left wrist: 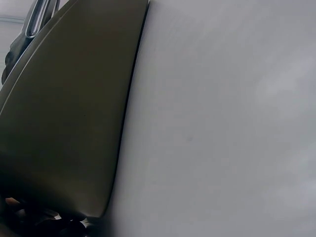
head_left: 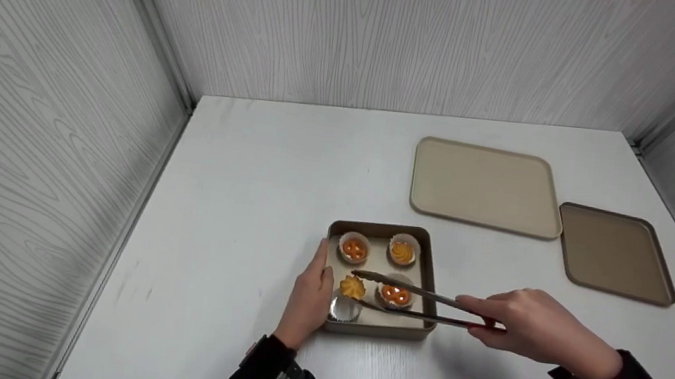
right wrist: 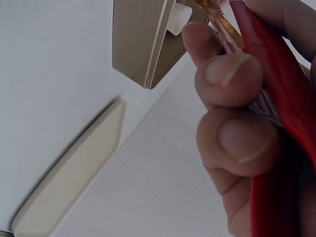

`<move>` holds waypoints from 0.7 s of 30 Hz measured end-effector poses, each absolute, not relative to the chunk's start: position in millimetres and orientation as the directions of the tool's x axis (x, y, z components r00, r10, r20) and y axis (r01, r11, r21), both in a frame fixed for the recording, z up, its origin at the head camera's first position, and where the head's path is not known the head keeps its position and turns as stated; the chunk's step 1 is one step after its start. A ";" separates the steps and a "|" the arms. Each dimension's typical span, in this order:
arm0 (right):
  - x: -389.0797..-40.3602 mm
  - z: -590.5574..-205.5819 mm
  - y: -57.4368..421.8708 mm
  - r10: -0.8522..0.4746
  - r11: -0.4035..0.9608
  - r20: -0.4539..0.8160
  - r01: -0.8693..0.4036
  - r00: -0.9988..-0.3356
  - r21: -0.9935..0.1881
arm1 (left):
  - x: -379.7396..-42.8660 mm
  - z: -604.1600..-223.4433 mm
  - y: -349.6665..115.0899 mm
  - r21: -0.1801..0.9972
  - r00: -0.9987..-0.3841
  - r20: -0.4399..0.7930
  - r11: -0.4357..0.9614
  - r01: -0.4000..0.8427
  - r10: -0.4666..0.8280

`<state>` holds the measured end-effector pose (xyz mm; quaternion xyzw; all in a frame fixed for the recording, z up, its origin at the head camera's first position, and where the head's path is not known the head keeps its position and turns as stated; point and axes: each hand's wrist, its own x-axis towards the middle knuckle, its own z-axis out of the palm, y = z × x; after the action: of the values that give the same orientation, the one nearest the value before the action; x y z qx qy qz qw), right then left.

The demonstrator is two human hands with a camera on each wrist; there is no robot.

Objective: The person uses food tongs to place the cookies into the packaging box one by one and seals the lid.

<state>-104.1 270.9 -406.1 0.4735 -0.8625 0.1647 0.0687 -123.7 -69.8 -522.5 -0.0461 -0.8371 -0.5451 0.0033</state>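
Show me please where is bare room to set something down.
Bare: the left part of the table, between the left wall and left hand; also behind the tin, left of the beige tray. Crowded: inside the tin, with pastries, foil cup and tongs.

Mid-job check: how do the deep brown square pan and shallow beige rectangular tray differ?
The deep brown square pan has tall walls; the shallow beige rectangular tray has a low rim. The pan, touched by the left hand, holds pastries; the tray bears none. Both have rounded corners.
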 end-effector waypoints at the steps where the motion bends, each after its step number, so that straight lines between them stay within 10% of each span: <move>1: -104.0 -406.1 270.4 -0.795 0.497 0.274 -0.840 -0.541 -0.216 | -123.8 -522.9 -69.8 0.913 -0.996 0.057 0.401 0.082 0.073; 21: -104.2 -406.5 258.2 -0.818 0.479 0.265 -0.860 -0.510 -0.175 | -124.0 -522.5 -68.9 0.920 -0.997 0.037 0.387 0.059 0.064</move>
<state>-104.2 258.2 -406.5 0.4896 -0.8570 0.1435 0.0727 -124.0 -68.9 -522.5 -0.0371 -0.8327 -0.5525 -0.0022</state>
